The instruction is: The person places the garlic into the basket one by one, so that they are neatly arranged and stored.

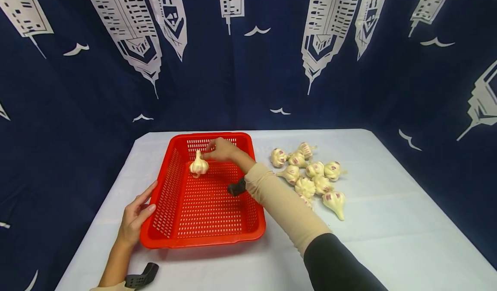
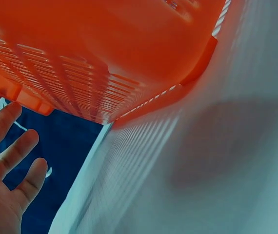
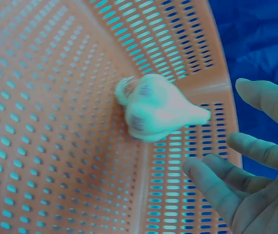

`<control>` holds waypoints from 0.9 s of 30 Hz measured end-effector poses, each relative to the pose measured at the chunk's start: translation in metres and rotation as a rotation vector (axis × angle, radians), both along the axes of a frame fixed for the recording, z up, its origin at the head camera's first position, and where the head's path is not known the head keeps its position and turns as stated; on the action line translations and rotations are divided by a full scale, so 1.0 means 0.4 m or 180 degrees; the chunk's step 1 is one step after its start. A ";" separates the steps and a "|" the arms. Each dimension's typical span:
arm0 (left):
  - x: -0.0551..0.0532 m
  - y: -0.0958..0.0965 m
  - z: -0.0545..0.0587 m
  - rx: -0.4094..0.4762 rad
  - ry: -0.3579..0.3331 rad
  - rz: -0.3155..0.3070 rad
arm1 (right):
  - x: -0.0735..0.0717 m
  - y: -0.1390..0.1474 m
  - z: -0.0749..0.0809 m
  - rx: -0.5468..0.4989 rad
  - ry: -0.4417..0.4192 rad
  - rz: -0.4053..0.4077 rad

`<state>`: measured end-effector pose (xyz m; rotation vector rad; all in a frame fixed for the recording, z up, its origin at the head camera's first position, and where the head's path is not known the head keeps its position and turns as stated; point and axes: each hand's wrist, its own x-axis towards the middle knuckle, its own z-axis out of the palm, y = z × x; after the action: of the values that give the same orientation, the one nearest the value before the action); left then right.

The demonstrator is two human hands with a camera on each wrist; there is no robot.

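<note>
A red plastic basket (image 1: pixel 211 240) with slotted walls sits on the table's left half. Inside it, toward the far left corner, is a whole garlic bulb (image 1: pixel 199 166) with its stem pointing up. My right hand (image 1: pixel 220 150) is over the basket's far part, just right of that bulb. In the right wrist view, a gap shows between the spread fingers (image 3: pixel 209 187) and the garlic's stem. At the basket's left rim is my left hand (image 1: pixel 133 217), its thumb and forefinger against the edge. The left wrist view shows its other fingers (image 2: pixel 17 151) extended and spread beside the basket wall.
Several more garlic bulbs (image 1: pixel 304 187) lie loosely grouped right of the basket, partly behind my right forearm. A white cloth (image 1: pixel 392 222) covers the table. Behind it hangs a dark blue curtain (image 1: pixel 268 75) printed with white buildings.
</note>
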<state>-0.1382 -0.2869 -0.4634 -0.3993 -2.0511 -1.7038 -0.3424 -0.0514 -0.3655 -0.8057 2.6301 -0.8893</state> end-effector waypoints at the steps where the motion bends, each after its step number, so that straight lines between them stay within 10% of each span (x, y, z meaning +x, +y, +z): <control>1: 0.000 0.001 -0.001 -0.0003 -0.0003 0.0004 | 0.001 0.006 0.006 -0.0020 0.0021 -0.0006; 27: 0.005 0.017 -0.003 -0.0062 0.0085 0.0184 | 0.084 0.156 0.081 -0.0481 0.0266 0.0219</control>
<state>-0.1364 -0.2799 -0.4645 -0.3634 -2.0418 -1.6372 -0.3087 0.0109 -0.3331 -0.9846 2.6118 -1.0677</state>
